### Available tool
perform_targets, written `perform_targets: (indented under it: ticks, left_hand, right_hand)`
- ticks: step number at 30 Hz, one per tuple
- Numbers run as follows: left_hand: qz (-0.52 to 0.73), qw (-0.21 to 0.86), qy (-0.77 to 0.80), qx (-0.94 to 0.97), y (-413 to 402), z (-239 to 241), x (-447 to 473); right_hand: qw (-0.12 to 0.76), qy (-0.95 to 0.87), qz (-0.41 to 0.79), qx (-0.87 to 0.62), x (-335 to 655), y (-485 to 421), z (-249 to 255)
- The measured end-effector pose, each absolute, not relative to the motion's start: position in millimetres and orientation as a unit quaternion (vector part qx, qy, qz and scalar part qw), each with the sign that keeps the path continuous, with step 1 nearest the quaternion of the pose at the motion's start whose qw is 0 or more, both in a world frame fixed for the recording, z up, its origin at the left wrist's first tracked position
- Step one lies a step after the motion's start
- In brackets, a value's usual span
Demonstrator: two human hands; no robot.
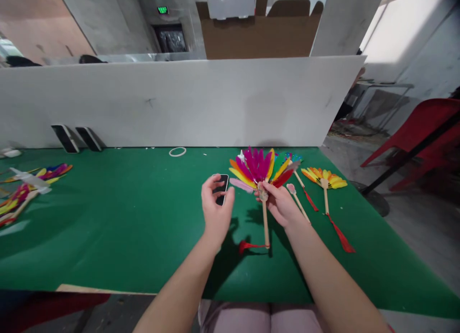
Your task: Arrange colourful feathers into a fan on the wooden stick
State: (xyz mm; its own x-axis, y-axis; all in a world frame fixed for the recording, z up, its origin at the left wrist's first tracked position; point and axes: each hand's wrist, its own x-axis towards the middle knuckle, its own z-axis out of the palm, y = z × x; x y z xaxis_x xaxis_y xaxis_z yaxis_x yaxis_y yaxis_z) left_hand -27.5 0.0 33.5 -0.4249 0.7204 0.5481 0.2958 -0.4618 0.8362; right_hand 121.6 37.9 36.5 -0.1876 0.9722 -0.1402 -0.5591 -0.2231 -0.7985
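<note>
My right hand point(281, 204) grips a multicoloured feather fan point(258, 167) near the top of its wooden handle point(265, 225); a red tassel point(247, 246) hangs from the handle's end over the green table point(125, 227). My left hand point(215, 211) is wrapped round a small black phone-like object point(220, 189), just left of the fan. Both hands are above the middle of the table.
A yellow-orange feather fan point(324, 177) with a red tassel and two more fan sticks point(298, 199) lie to the right. More coloured fans point(25, 191) lie at the left edge. A white ring point(177, 152) and two dark slabs point(77, 138) sit by the white partition point(179, 100). Red chairs point(424, 132) stand at right.
</note>
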Motion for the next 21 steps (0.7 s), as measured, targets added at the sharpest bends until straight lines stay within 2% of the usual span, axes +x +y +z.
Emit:
perform_targets:
  ticks: [3, 6, 21]
  left_hand:
    - [0.672, 0.354, 0.472, 0.448, 13.0, 28.5, -47.2]
    - [0.644, 0.448, 0.455, 0.420, 19.4, 17.7, -51.3]
    - [0.641, 0.503, 0.464, 0.349, 21.0, 1.3, -50.8]
  right_hand:
    - [0.498, -0.350, 0.711, -0.353, 124.7, 38.9, 30.3]
    - [0.475, -0.368, 0.707, -0.374, 120.1, 35.9, 22.0]
    - [0.411, -0.427, 0.689, -0.416, 115.4, 33.5, 2.0]
